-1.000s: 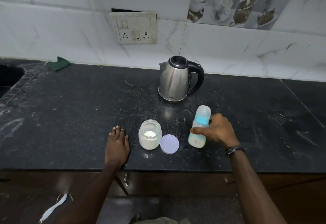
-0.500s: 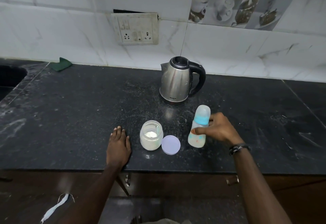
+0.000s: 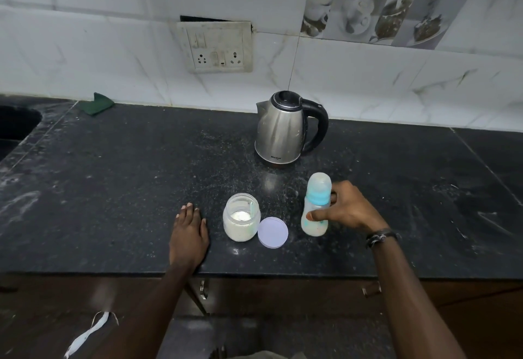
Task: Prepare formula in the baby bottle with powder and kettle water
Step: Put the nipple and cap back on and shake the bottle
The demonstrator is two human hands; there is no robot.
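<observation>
The baby bottle [image 3: 316, 208] is gripped upright by the right hand [image 3: 349, 211] on the dark surface [image 3: 113, 189], capped, maybe with something milky inside. The left hand [image 3: 189, 235] is laid flat, grasping nothing, beside the open powder jar [image 3: 241, 220]. Its lid [image 3: 272, 232] is set alongside; the kettle [image 3: 287, 128] is parked behind.

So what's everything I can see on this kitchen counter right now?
kettle: one, steel with black handle, back of the counter.
baby bottle: one, clear with blue collar, cap on, upright, front right.
powder jar: one, clear, open, white powder and scoop inside, front centre.
jar lid: one, pale lilac, flat beside the jar.
cloth: one, green, back left.
wall socket: one, white, above.
left hand: flat on the counter.
right hand: gripping the bottle.
</observation>
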